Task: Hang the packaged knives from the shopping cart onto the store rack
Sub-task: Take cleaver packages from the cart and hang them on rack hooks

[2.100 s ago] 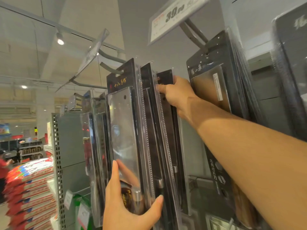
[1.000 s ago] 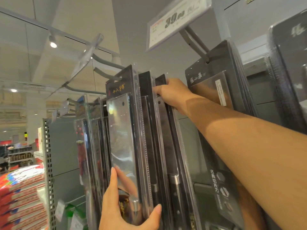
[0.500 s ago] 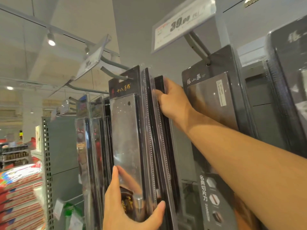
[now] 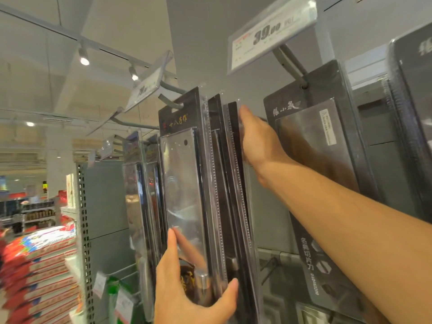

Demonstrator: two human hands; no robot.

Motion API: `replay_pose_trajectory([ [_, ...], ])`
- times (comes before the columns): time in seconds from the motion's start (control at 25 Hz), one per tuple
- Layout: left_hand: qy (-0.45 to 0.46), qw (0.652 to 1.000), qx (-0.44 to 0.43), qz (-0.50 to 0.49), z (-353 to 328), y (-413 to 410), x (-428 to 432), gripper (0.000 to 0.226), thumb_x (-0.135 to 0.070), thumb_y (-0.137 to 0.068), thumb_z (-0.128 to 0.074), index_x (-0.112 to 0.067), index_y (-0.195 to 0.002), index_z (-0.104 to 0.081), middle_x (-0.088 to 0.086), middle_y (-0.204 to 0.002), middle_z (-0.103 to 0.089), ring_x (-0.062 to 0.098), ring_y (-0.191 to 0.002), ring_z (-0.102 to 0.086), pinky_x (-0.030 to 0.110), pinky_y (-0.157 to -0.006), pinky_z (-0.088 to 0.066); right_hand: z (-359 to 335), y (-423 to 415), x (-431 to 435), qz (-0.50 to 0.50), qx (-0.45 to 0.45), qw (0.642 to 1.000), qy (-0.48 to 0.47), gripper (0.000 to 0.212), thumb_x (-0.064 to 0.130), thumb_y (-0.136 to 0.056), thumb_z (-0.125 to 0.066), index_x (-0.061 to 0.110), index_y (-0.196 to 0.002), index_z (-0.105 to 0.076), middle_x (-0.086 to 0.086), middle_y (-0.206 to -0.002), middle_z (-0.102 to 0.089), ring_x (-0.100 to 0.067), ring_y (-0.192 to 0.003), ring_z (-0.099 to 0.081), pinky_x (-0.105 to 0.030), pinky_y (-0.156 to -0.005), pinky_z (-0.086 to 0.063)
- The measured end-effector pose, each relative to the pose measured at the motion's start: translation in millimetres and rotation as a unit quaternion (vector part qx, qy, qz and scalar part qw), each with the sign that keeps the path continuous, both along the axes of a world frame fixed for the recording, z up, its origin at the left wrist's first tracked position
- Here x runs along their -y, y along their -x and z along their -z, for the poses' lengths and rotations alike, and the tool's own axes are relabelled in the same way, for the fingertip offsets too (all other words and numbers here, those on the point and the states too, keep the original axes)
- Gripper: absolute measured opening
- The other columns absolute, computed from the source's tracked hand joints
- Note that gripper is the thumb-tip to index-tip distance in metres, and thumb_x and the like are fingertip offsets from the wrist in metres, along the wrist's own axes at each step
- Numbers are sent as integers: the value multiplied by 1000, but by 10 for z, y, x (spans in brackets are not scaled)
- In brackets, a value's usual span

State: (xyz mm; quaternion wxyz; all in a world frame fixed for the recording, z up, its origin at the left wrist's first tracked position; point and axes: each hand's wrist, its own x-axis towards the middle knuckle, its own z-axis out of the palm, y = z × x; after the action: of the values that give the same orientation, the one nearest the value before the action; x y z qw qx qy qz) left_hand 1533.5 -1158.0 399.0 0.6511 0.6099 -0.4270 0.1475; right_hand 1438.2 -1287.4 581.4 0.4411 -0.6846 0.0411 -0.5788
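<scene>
Rice sacks (image 4: 39,265) lie stacked well to the left of the fingers. Lower down, the left hand (image 4: 187,293) grips the foot of the front knife pack (image 4: 184,183), with its thumb on the right edge and its fingers (image 4: 171,239) up the left. That pack already hangs on the hook (image 4: 171,102) above them. Just to the right, the right hand (image 4: 257,141) grips the top of the rear pack (image 4: 233,183). Whether that pack's hole has caught the hook is hidden. This hanging looks nearly finished. The cart is out of view, so what is left cannot be told.
</scene>
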Motion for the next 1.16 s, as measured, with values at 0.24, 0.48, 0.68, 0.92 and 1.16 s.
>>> replay_pose_trajectory([
  [0.24, -48, 999, 9, -17, 232, -43, -46, 135, -76, -32, -76, -73, -135, 11, -56, -125, -16, -28, -114, -24, 22, -106, -23, 346, 82, -125, 70, 101, 991, 60, 8, 47, -102, -54, 46, -109, -57, 25, -110, -62, 18, -94, -57, -2, -74, -44],
  [0.48, -66, 998, 20, -3, 141, 41, -36, 130, -81, -44, -76, -73, -136, 16, -63, -124, -5, -24, -118, -23, 25, -104, -24, 586, 132, -94, 93, 27, 992, 74, 20, 42, -103, -55, 27, -101, -69, 8, -105, -70, -7, -100, -66, -34, -91, -54],
  [0.68, -70, 996, 47, -28, 194, 34, -6, 123, -85, -51, -72, -70, -139, 13, -58, -129, -11, -37, -115, -15, 23, -102, -26, 1000, 157, -113, 193, -25, 959, 204, 45, 32, -107, -51, 10, -68, -59, 3, -76, -57, -9, -76, -50, -23, -69, -35],
  [0.92, -59, 996, 60, -17, 229, 51, 1, 126, -78, -57, -75, -55, -150, 7, -59, -128, -9, -39, -115, -12, 17, -100, -23, 1073, 228, -131, 189, -119, 960, 168, 37, 34, -108, -46, 13, -82, -61, 8, -77, -53, -4, -72, -49, -26, -61, -28],
  [1.16, -51, 998, 35, 5, 304, 49, 15, 128, -86, -51, -72, -56, -150, 5, -33, -139, -31, -13, -124, -35, 22, -98, -32, 1230, 403, -194, 220, -188, 941, 177, 31, 41, -107, -44, 21, -90, -62, 11, -76, -50, -4, -68, -47, -32, -65, -32],
])
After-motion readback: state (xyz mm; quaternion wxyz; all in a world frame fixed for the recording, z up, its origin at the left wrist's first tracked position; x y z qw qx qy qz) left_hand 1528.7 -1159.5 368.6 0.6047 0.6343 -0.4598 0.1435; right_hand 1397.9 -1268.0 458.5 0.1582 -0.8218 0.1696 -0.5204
